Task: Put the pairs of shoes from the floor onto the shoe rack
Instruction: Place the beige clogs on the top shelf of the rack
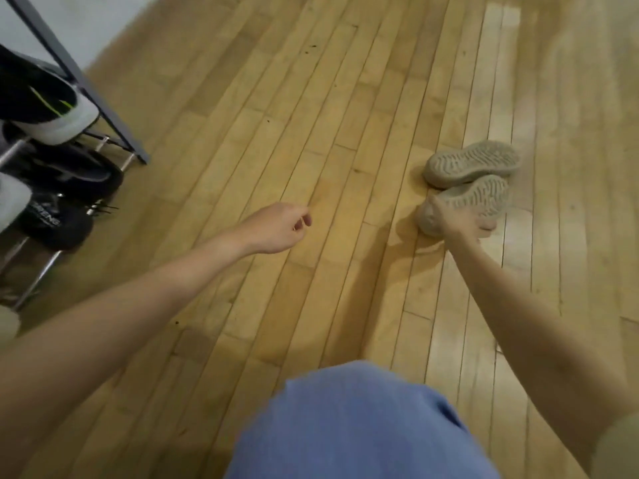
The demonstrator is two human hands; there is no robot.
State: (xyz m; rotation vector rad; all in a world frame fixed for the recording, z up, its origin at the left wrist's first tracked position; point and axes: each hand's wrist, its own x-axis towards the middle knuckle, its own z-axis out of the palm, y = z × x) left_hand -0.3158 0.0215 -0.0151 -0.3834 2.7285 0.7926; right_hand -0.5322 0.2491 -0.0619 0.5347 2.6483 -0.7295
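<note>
With several shoes already on the shoe rack (114, 129), the right hand (463, 228) grips 1 of 2 tan shoes (463, 202) on the floor (311, 133); left hand (276, 228) loosely curled, empty.

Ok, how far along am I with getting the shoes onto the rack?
Several dark shoes already sit on the rack. In hand: your right hand grips the tan pair, soles showing; your left hand is empty. Left: carry that pair over to the rack. No other shoes show on the floor.
</note>
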